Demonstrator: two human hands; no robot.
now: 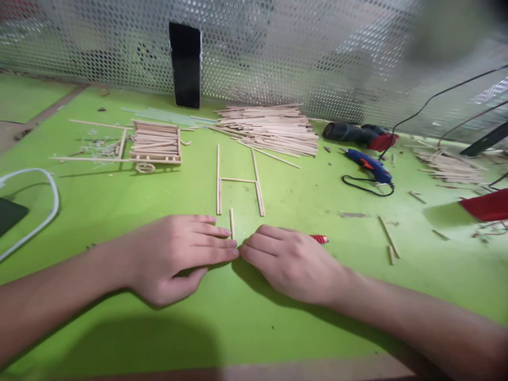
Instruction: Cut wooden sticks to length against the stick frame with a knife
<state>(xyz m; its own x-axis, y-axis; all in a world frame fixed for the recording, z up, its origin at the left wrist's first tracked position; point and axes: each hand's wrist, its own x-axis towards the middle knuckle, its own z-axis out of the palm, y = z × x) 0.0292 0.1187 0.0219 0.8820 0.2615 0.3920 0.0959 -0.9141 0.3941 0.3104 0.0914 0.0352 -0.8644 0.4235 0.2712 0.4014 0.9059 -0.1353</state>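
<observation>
Clock centred between the fingertips: left hand [178, 254] palm-down, fingers straight and together, thumb apart, tips beside the near end of a short stick [232, 223] at 12 o'clock; right hand [291, 259] curled, fingertips hidden, cannot tell what it grips. Beyond: H-shaped frame [238, 180] at 12, glue gun [370, 166] at 2, toy cart [156, 143] at 11, stick pile [272, 128] just past 12.

This looks like a small craft workshop. A bright green, flat-topped bench [301, 196] backed by a silvery perforated metal sheet [254, 58] carries a blue glue gun with a red trigger [369, 165], a heaped pile of thin, pale wooden sticks [273, 129], an H-shaped pale wooden frame [238, 180], a little slatted wooden cart [156, 143] and scattered short wooden offcuts [416, 197].
</observation>
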